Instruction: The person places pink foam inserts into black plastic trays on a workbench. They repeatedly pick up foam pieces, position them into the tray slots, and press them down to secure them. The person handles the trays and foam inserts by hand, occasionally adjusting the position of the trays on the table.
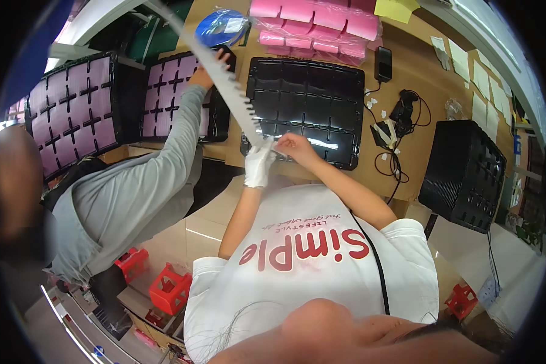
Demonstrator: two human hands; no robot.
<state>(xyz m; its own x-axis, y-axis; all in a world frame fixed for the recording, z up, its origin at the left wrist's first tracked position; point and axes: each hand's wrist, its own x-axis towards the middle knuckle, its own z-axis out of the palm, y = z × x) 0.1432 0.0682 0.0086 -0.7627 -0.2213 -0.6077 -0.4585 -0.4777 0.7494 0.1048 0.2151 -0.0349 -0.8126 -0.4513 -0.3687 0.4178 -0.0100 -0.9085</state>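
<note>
My left hand (259, 167), in a white glove, is closed on the lower end of a long white strip with a toothed edge (230, 85). The strip slants up and away to the far left. Close beside it, my bare right hand (294, 147) has its fingers curled together near the strip's end; whatever they pinch is too small to make out. Both hands are over the near edge of a glossy black plastic tray (303, 79) with moulded compartments, which lies on the brown table.
At left a co-worker's grey sleeve (176, 121) reaches over a black tray with pink sheets (158, 91); another such tray (73, 103) stands farther left. Pink foam packs (315, 24) and a blue coil (218, 27) lie behind. Cables (400, 115) and stacked black trays (461, 170) are right.
</note>
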